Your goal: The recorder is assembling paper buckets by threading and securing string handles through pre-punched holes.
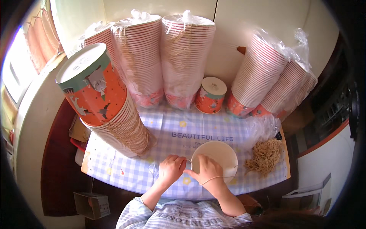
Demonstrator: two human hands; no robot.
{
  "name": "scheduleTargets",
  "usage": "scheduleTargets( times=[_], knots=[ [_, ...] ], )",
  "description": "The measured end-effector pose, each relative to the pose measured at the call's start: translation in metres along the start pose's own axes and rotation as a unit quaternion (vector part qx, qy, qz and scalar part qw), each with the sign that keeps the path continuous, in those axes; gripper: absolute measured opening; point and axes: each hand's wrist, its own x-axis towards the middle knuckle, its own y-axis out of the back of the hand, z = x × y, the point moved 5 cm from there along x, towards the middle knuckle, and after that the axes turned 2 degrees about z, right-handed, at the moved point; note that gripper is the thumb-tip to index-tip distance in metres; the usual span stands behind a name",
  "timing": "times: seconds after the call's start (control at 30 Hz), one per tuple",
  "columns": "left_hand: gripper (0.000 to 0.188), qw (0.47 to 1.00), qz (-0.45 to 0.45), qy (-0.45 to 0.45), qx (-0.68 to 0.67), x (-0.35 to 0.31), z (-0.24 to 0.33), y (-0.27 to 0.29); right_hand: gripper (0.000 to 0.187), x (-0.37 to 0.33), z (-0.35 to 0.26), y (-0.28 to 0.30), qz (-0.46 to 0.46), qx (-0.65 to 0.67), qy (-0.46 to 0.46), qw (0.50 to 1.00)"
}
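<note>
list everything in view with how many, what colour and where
wrapped bucket stacks: at least five, white and orange, along the back
upside-down bucket stack: one, orange and green on top, left
single upturned bucket: one, orange and green, back centre
open bucket: one, white inside, front centre
cord: one, cream, at the open bucket, crossing the right wrist
twine pile: one, tan, right
clear plastic bag: one, colourless, behind the twine pile
checked cloth: one, blue and white, underneath
cardboard box: one, brown, lower left
curtain: one, orange-pink, upper left
striped sleeves: two, pale, lower edge
left hand: one, bare, pinching the cord
right hand: one, bare, over the open bucket
</note>
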Motion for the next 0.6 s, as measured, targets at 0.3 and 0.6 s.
scheduleTargets(
  times=[0.3,0.6],
  knots=[
    [0.006,0.999,-0.017,-0.047,-0.014,-0.007,0.015,0.016,0.022,-0.030,0.016,-0.006,-0.107,0.202,-0.029,0.973],
    [0.019,0.995,-0.072,-0.056,-0.030,-0.023,0.037,0.019,0.016,-0.044,0.025,0.016,-0.141,0.280,-0.025,0.949]
  ],
)
